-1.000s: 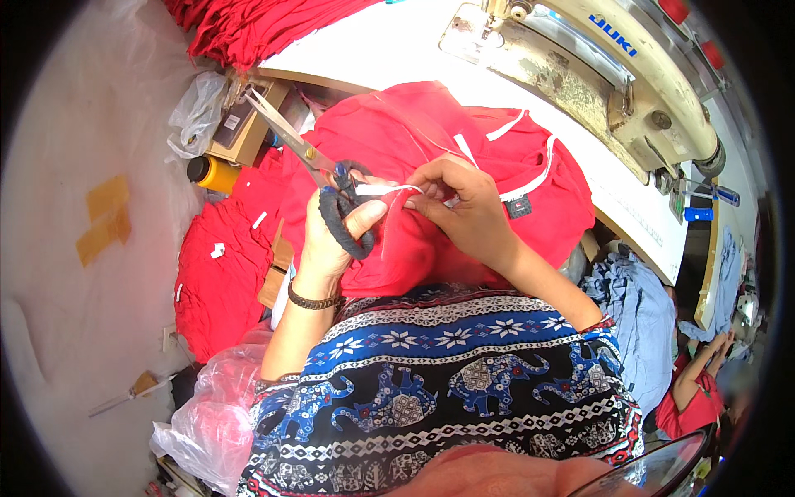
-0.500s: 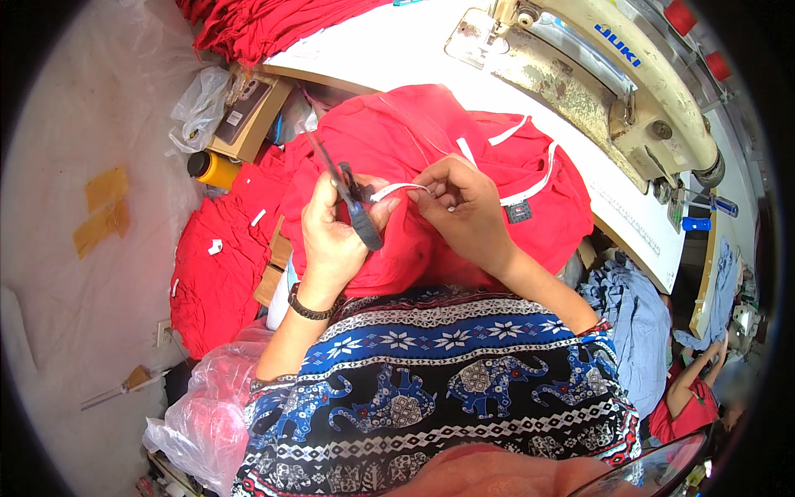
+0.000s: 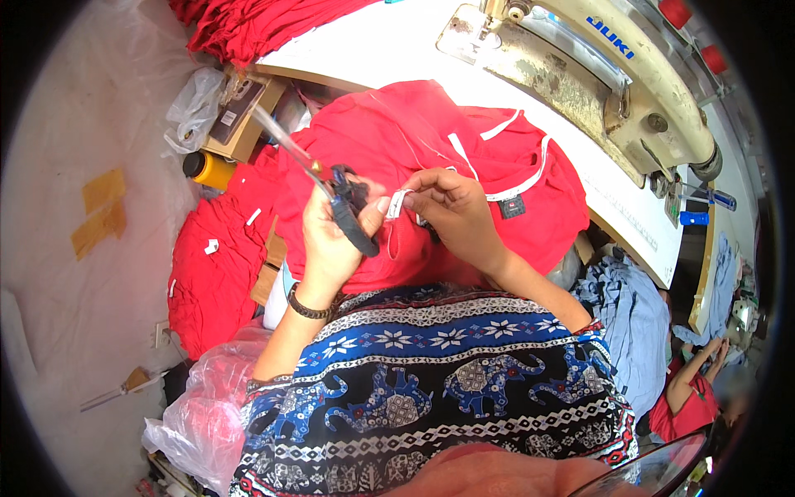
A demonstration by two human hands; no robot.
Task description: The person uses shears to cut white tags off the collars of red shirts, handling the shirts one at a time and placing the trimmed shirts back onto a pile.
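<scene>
A red garment (image 3: 364,132) with white tape trim (image 3: 538,166) and a small dark label (image 3: 512,207) lies heaped over my lap and the table's edge. My left hand (image 3: 335,228) is closed round a pair of scissors (image 3: 352,219) with dark-wrapped handles, the blades pointing away to the upper left. Between the two hands a small white tag (image 3: 396,203) stands up from the red cloth. The fingers of my right hand (image 3: 455,211) pinch it at its right edge, while my left thumb comes close to its other side.
A sewing machine (image 3: 571,83) stands on the white table (image 3: 373,45) at the far right. More red cloth (image 3: 219,257) hangs at the left, near a yellow bottle (image 3: 217,171) and a cardboard box (image 3: 248,132). Blue cloth (image 3: 625,323) lies at the right; another person (image 3: 691,398) sits beyond.
The white strip, stretched between my hands before, now shows as a short upright tag. My right hand has shifted slightly left, and the scissor blades have swung out further to the upper left.
</scene>
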